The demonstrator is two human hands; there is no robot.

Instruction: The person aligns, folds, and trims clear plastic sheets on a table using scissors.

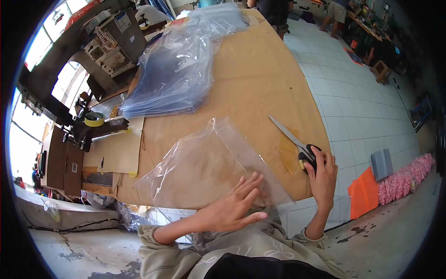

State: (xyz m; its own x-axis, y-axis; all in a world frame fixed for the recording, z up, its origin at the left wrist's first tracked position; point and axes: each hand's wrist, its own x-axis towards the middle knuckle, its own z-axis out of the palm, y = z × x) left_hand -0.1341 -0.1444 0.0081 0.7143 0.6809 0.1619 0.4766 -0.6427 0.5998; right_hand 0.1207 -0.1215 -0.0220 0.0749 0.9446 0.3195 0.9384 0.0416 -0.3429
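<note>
A clear plastic sheet [195, 158] lies on the brown-covered table in front of me, part of it hanging over the near edge. My left hand [239, 202] rests on its near right part, fingers stretched out and nothing gripped. At the table's right edge, my right hand [324, 174] has its fingers and thumb around the black handles of a pair of scissors [290, 135]. Their blades are closed together and point away to the upper left, over the tabletop. The handles are partly hidden by my fingers.
Stacked clear plastic sheets [172, 74] cover the table's far left. A machine [111, 46] and a yellow tape roll [94, 119] stand along the left side. Orange sheets [364, 193] and a pink bundle [404, 179] lie at right. Other people are in the background.
</note>
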